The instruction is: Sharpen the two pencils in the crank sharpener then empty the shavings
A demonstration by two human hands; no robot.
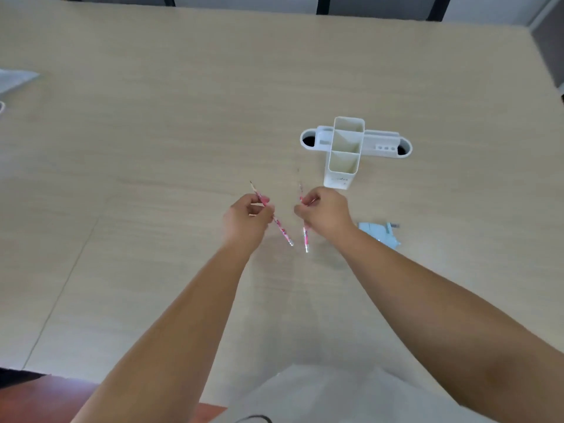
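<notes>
Each of my hands holds one pink patterned pencil above the middle of the wooden table [152, 178]. My left hand [245, 219] pinches the left pencil [282, 231], whose dark tip points away and to the left. My right hand [323, 213] grips the right pencil [305, 239], which stands nearly straight away from me. The two pencils are apart, their near ends close together. The light blue crank sharpener [380, 235] lies on the table just right of my right wrist, partly hidden by my forearm.
A white desk organiser [346, 148] with several empty compartments stands just beyond my right hand. A pale object [15, 79] lies at the table's far left edge. The table's near edge is at the bottom left.
</notes>
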